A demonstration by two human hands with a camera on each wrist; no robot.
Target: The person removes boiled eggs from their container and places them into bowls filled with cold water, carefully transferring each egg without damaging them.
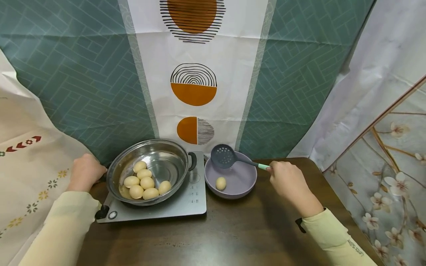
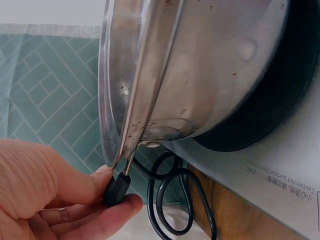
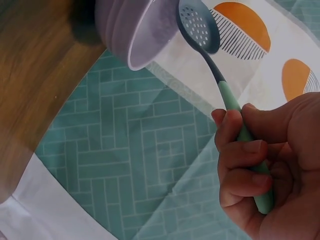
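Right hand point(image 1: 288, 181): fingers curled round the green handle point(image 3: 228, 95) of a slotted skimmer point(image 1: 223, 156). Left hand point(image 1: 86, 170): thumb and fingers pinch the black side handle point(image 2: 117, 190) of a steel pan point(image 1: 171, 160). Skimmer head sits over the far-left rim of a lilac bowl point(image 1: 243, 179); contact with the rim cannot be confirmed from this angle. One pale egg point(image 1: 221, 183) lies in the bowl. Seven eggs point(image 1: 147, 183) cluster in the pan's near side. Pan stands on a silver cooktop point(image 1: 196, 203), bowl just beside it on the wooden table point(image 1: 233, 232).
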